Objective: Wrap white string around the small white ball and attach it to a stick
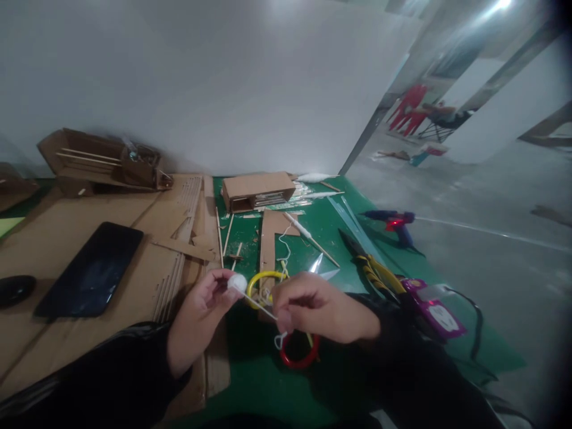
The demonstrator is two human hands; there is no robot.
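Note:
My left hand [203, 310] is closed around a small white ball of string [238, 282], gripping it between thumb and fingers. From the ball, a taut strand of white string [257, 302] runs to my right hand [319, 307], which pinches it. A loose curl of string hangs under the right fingers. Scissors [320, 264] with yellow and red handle loops lie on the table beneath and behind my right hand, which partly hides them. Just beyond is a stick wound with white string [304, 231], its loose thread trailing toward the scissors.
Brown cardboard sheets [134, 220] cover the left side, with a black tablet [92, 271] on them. Cardboard boxes [259, 189] stand by the wall. Pliers [375, 268], a glue gun [395, 223] and a purple device [435, 310] with a cable are on the right of the green table [250, 387].

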